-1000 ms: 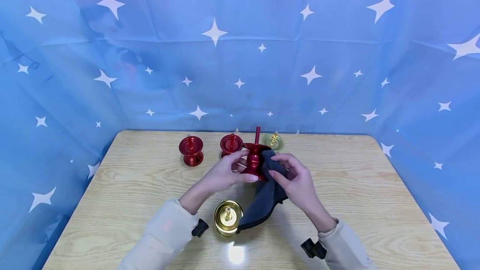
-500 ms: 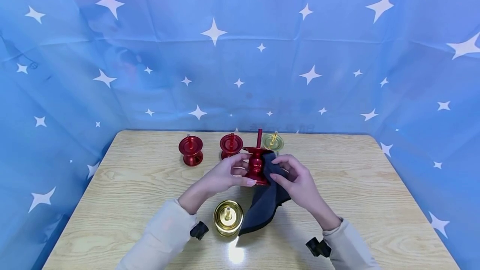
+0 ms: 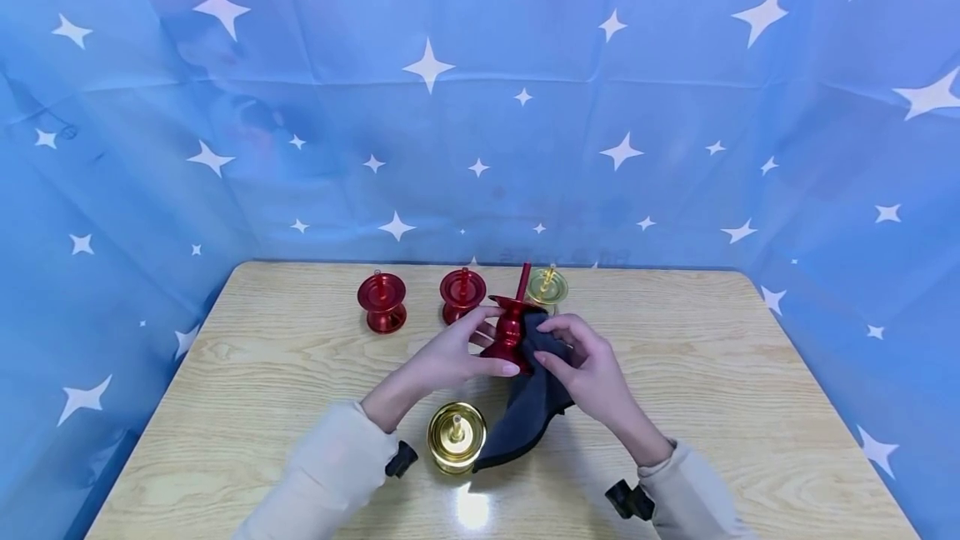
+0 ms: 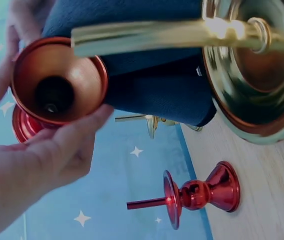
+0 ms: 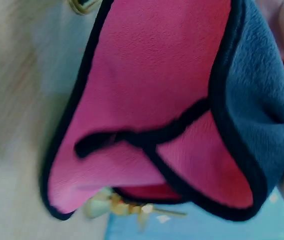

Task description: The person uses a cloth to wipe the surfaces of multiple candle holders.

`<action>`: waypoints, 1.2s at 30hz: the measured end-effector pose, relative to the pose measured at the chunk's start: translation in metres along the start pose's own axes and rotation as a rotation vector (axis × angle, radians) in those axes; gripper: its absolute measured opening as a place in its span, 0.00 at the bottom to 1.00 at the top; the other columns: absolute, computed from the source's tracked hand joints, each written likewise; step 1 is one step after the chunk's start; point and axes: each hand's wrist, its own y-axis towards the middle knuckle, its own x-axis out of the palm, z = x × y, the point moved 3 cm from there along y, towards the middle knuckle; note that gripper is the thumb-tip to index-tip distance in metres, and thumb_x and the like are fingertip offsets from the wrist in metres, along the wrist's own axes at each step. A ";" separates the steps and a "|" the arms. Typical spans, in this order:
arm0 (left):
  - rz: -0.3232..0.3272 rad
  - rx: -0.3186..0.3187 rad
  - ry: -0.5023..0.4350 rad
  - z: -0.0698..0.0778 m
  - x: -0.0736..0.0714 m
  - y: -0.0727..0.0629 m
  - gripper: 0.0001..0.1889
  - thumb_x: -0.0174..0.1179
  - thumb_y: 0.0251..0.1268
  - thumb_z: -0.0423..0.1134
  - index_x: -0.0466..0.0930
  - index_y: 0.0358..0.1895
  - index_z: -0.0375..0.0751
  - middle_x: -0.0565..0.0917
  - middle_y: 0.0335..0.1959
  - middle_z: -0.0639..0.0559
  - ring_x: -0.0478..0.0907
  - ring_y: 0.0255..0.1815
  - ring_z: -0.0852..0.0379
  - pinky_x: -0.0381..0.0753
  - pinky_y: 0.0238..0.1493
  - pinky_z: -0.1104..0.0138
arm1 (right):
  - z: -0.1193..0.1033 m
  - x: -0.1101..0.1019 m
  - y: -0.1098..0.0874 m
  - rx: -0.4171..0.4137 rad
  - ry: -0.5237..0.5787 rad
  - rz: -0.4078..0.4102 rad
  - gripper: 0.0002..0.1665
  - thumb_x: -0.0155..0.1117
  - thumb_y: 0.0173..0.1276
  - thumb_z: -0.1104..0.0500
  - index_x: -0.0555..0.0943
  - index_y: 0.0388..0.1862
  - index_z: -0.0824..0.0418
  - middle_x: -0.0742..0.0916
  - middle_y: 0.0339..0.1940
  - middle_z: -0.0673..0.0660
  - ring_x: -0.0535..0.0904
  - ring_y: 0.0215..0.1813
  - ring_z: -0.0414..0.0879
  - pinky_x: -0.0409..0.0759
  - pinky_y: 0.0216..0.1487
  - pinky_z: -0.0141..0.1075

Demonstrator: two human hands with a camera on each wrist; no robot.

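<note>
My left hand (image 3: 453,352) grips a shiny red metal candlestick (image 3: 510,327), raised over the table, its spike tilted to the right. Its hollow base (image 4: 29,75) faces the camera in the left wrist view. Between the thumb and fingers of my right hand (image 3: 592,365) is a dark grey cloth (image 3: 525,419), pressed to the candlestick's right side. The right wrist view shows the cloth's pink underside (image 5: 152,70) and black edging. Below the hands a gold candlestick (image 3: 457,436) stands on the table, a hanging corner of the cloth beside it.
Along the back stand a red candlestick (image 3: 386,307) at the left, another red candlestick (image 3: 462,290) in the middle and a gold candlestick (image 3: 548,286), partly hidden, at the right. Behind the wooden table (image 3: 247,373) hangs a blue curtain with white stars (image 3: 480,123).
The held red candlestick has come a little lower and nearer, and its spike now leans further right. The cloth stays against its side while both hands shift slightly.
</note>
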 end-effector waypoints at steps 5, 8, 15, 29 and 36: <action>0.024 0.047 0.037 0.003 -0.001 0.003 0.35 0.69 0.49 0.37 0.64 0.62 0.33 0.77 0.45 0.44 0.74 0.46 0.49 0.77 0.43 0.64 | -0.019 0.007 0.006 -0.205 -0.132 -0.009 0.21 0.63 0.50 0.80 0.76 0.42 0.67 0.80 0.41 0.60 0.76 0.42 0.47 0.77 0.40 0.27; -0.005 0.061 -0.053 0.004 -0.004 0.003 0.34 0.68 0.49 0.32 0.63 0.61 0.31 0.76 0.45 0.43 0.74 0.46 0.50 0.78 0.45 0.65 | -0.025 0.006 0.007 -0.260 -0.129 -0.003 0.22 0.63 0.48 0.82 0.76 0.41 0.67 0.80 0.42 0.61 0.76 0.45 0.46 0.77 0.42 0.26; -0.109 0.068 -0.270 0.005 -0.009 -0.003 0.35 0.63 0.55 0.29 0.57 0.66 0.32 0.72 0.54 0.40 0.70 0.55 0.48 0.70 0.57 0.59 | -0.013 -0.004 0.005 -0.151 0.042 0.012 0.21 0.57 0.50 0.85 0.73 0.42 0.71 0.78 0.41 0.64 0.76 0.42 0.40 0.77 0.42 0.26; -0.021 0.104 -0.123 0.007 -0.001 -0.002 0.35 0.69 0.49 0.34 0.61 0.61 0.34 0.75 0.47 0.44 0.73 0.47 0.51 0.76 0.48 0.62 | -0.015 0.000 0.004 -0.194 0.005 0.009 0.22 0.58 0.49 0.86 0.74 0.41 0.70 0.78 0.42 0.65 0.76 0.45 0.42 0.77 0.43 0.26; -0.081 0.121 -0.294 0.007 -0.008 -0.003 0.37 0.65 0.48 0.23 0.58 0.63 0.29 0.74 0.49 0.38 0.73 0.49 0.49 0.73 0.54 0.59 | -0.021 -0.003 0.003 -0.222 0.016 -0.004 0.21 0.57 0.49 0.86 0.74 0.41 0.71 0.77 0.43 0.65 0.74 0.47 0.41 0.76 0.43 0.25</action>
